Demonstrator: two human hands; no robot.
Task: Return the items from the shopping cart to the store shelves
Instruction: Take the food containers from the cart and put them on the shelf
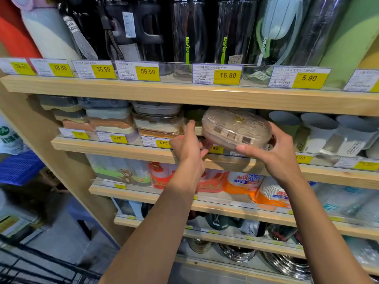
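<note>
A round translucent pinkish-brown lidded tray (235,128) with a gold knob is tilted at the front edge of the second wooden shelf (114,147). My right hand (274,152) grips its right side and underside. My left hand (187,144) touches its left edge, index finger raised and the other fingers curled under the tray. The black wire shopping cart (37,267) shows at the bottom left corner.
Stacked lidded food boxes (158,119) stand left of the tray, grey cups (320,130) to its right. Bottles (190,35) fill the top shelf above yellow price tags. Paper cup packs (242,181) and steel plates (287,265) sit on lower shelves. A blue basket (18,167) is at left.
</note>
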